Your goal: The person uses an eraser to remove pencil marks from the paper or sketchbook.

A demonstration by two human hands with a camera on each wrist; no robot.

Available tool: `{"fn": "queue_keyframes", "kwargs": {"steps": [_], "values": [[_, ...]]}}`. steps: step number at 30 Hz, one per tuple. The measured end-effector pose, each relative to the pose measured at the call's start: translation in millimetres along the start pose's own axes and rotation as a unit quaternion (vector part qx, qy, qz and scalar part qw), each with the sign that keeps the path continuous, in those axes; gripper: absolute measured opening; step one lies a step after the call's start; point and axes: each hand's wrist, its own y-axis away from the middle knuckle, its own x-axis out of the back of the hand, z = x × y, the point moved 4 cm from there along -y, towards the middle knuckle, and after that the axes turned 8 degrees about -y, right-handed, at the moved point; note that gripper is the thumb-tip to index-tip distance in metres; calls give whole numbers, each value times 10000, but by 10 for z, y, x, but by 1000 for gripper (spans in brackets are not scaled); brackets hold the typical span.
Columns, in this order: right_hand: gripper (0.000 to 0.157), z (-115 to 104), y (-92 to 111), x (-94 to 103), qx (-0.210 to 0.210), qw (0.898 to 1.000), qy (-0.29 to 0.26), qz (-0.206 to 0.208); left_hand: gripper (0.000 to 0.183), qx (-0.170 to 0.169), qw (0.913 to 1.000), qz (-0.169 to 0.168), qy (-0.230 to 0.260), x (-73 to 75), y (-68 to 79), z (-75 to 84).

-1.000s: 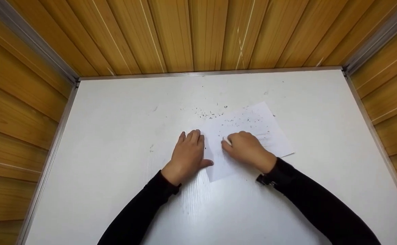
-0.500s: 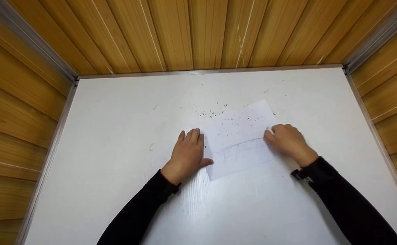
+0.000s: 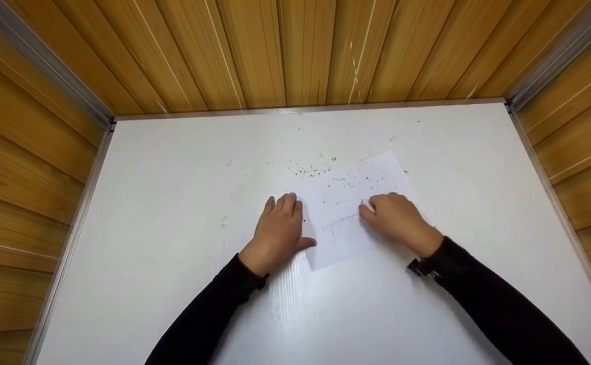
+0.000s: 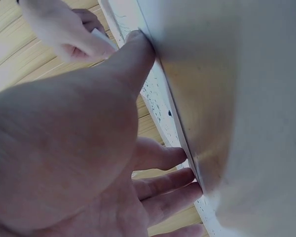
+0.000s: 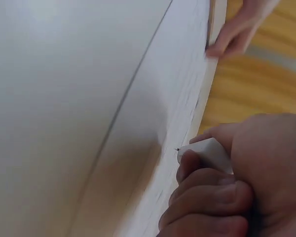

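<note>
A white sheet of paper (image 3: 333, 253) lies slightly turned on the table, with grey pencil-like marks (image 3: 337, 223) across its middle. My left hand (image 3: 279, 228) rests with extended fingers along the paper's left edge, thumb spread over its lower left part. On the sheet's right half, my right hand (image 3: 397, 219) pinches a white eraser (image 5: 213, 152) between thumb and curled fingers. Only the eraser's end shows in the head view; the right wrist view shows more, with a dark crumb at its tip. Several dark crumbs (image 3: 369, 178) lie on the upper paper.
More dark crumbs (image 3: 311, 170) are scattered on the white table (image 3: 174, 172) beyond the paper's top left edge. Wood-patterned panels (image 3: 305, 50) with grey metal edging enclose the table at the back and both sides.
My right hand slid with the eraser right to the paper's edge, then partway back left. Marks near the right side are now covered by that hand. My left hand stays put.
</note>
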Motion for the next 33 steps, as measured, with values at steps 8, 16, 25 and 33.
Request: {"fn": "queue_keyframes", "kwargs": {"steps": [8, 16, 25, 33], "values": [[41, -573, -223, -357, 881, 9953, 402, -82, 101, 16, 9992, 380, -140, 24, 12, 14], [49, 175, -271, 99, -124, 9999, -58, 27, 103, 65, 9994, 231, -238, 1, -8, -3], [47, 850, -111, 508, -536, 9973, 153, 472, 105, 62, 9998, 63, -188, -24, -14, 15], [46, 605, 109, 277, -326, 9989, -152, 312, 105, 92, 9998, 53, -183, 4, -14, 19]]}}
